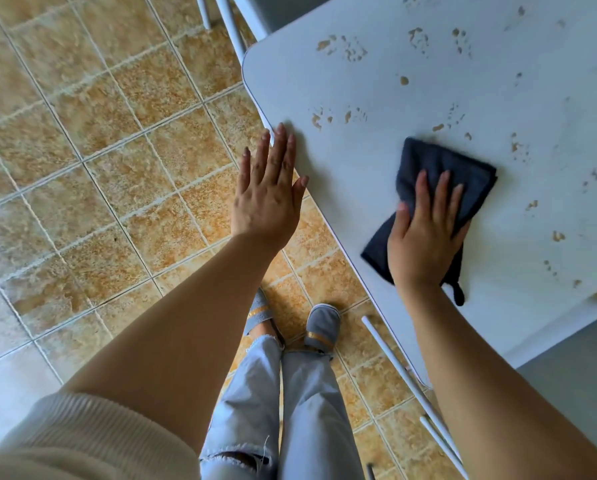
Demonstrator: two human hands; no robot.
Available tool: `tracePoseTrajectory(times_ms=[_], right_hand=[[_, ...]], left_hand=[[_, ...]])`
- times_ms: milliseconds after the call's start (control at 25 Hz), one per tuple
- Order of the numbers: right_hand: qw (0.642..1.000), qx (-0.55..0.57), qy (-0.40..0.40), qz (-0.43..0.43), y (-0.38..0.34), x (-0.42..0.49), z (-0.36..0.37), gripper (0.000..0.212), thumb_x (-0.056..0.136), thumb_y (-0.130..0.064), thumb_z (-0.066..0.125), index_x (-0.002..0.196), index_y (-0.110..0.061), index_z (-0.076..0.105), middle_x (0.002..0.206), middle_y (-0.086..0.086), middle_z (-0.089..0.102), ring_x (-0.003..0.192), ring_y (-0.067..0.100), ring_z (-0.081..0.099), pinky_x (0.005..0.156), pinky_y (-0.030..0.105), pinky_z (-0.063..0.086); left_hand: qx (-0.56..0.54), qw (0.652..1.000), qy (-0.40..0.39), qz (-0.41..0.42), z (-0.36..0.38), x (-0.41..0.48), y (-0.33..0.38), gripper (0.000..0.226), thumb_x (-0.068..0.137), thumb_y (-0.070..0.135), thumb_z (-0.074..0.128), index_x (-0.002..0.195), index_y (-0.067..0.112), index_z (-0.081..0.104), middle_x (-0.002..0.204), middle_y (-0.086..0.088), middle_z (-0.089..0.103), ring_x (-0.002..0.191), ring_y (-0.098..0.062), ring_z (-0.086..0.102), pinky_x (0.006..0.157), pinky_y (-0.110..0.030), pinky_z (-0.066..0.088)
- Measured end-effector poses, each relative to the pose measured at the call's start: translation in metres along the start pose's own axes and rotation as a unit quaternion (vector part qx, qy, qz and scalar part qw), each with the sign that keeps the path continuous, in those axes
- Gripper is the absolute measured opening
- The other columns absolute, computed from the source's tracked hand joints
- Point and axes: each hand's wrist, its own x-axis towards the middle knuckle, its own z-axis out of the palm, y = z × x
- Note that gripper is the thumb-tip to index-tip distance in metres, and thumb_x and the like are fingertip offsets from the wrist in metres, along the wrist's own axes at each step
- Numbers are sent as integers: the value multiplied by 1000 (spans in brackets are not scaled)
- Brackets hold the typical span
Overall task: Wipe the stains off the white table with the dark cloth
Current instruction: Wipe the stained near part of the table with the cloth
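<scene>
The white table (359, 188) fills the upper right, its near edge running diagonally. Brown stains (345, 48) are scattered over its far and right parts. A folded dark cloth (439, 168) lies flat on the table near the front edge. My right hand (425, 233) presses down on the cloth, palm flat, fingers spread over it. My left hand (269, 188) is open with fingers straight, resting at the table's left edge, fingertips on the top and palm over the floor.
Tan floor tiles (99, 150) spread out left of the table. My feet in grey slippers (321, 325) stand close to the table edge. White chair or table legs (408, 379) slant under the table at lower right, and more white legs (227, 26) stand at the top.
</scene>
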Motion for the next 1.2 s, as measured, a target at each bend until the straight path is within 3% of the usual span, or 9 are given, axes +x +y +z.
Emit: tracePoseTrajectory(times_ms=[80,160,320,520,680,800,880,1040,1200], right_hand=[[998,24,4,64,-30,30,2,55,103,-40,35,156,-27,31,167,2,21,155,27,16,119,63,21],[998,26,-3,61,-63,41,8,55,104,-41,35,157,-29,28,167,1,17,155,26,12,119,62,18],[998,8,30,-55,-86,10,15,52,104,-42,36,154,-26,37,163,5,31,152,29,26,116,61,28],[988,-26,-1,-150,-15,-34,7,52,106,-43,32,157,-29,30,165,2,27,153,25,23,119,57,27],[995,-37,14,-94,18,-19,1,52,106,-43,35,155,-26,34,164,5,29,152,27,25,117,60,29],[999,-14,27,-22,-12,15,5,53,105,-44,33,156,-27,33,165,4,27,153,28,22,117,62,26],[999,1,29,-18,-44,36,9,53,106,-45,32,156,-28,32,165,4,26,153,28,21,118,61,25],[995,-1,35,-95,-74,36,14,52,107,-45,33,155,-27,34,163,4,30,152,28,26,117,60,28],[975,-20,-16,-222,-33,1,5,54,106,-43,37,157,-28,29,165,3,26,153,27,22,120,57,24]], left_hand=[[-2,1000,1,2,-1,0,-1,59,105,41,18,156,15,4,163,-1,-3,149,-18,-7,121,-39,-4],[0,1000,1,9,-2,1,-3,58,106,41,18,156,15,4,163,-1,-2,150,-19,-7,121,-39,-5],[6,1000,-1,7,-4,3,-4,59,105,42,16,156,16,3,163,0,-2,149,-18,-7,121,-40,-4],[-2,1000,9,-14,1,2,2,60,105,43,20,156,16,3,163,-2,-1,150,-19,-4,122,-41,-1],[13,1000,13,-15,5,2,3,63,104,46,22,156,15,4,163,-3,0,150,-21,-1,122,-42,1],[21,999,20,-15,3,4,1,62,104,45,24,156,15,7,163,-3,3,150,-21,1,122,-41,1],[24,999,23,-13,1,8,1,60,105,43,23,156,14,8,163,-3,4,150,-21,1,122,-41,0],[25,998,26,-58,-5,33,1,58,105,41,19,156,18,6,163,0,2,150,-20,-2,121,-38,-5],[22,995,29,-96,-9,60,-2,58,105,41,16,156,18,3,163,-1,0,150,-20,-4,121,-39,-5]])
